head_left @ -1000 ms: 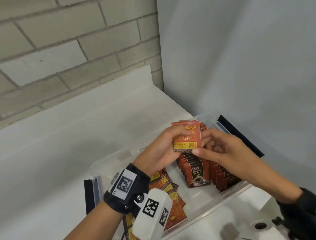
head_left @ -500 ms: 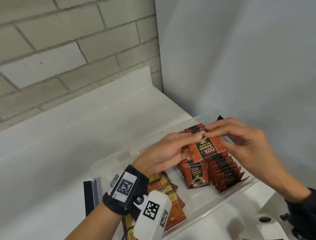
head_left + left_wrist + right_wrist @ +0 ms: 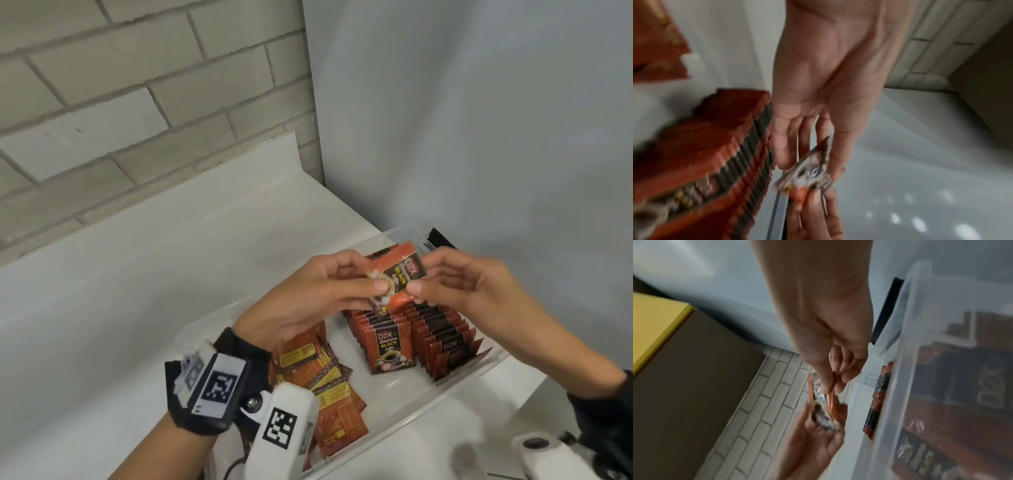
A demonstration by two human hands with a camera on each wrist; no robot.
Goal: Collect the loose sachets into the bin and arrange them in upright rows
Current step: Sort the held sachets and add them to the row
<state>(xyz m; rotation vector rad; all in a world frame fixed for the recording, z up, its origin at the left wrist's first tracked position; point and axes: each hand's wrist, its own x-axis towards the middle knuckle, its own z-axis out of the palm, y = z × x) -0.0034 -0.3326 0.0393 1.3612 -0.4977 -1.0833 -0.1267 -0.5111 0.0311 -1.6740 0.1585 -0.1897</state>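
Your left hand (image 3: 310, 301) and right hand (image 3: 479, 291) both pinch one sachet (image 3: 399, 277), thumb and fingertips at opposite edges, holding it in the air above the bin (image 3: 493, 358). A second ago it showed its yellow-labelled back; half a second ago its printed front, upside down; now it is turned on its side, front toward you. So you are probably squaring it up to face the same way as the standing ones. It hangs right over the far ends of the two upright rows (image 3: 411, 339), clear of them, though both wrist views are too blurred to confirm the gap. A loose pile (image 3: 322, 383) lies flat in the bin's left part under your left wrist, not yet sorted. The bin sits on the white worktop (image 3: 144, 284).
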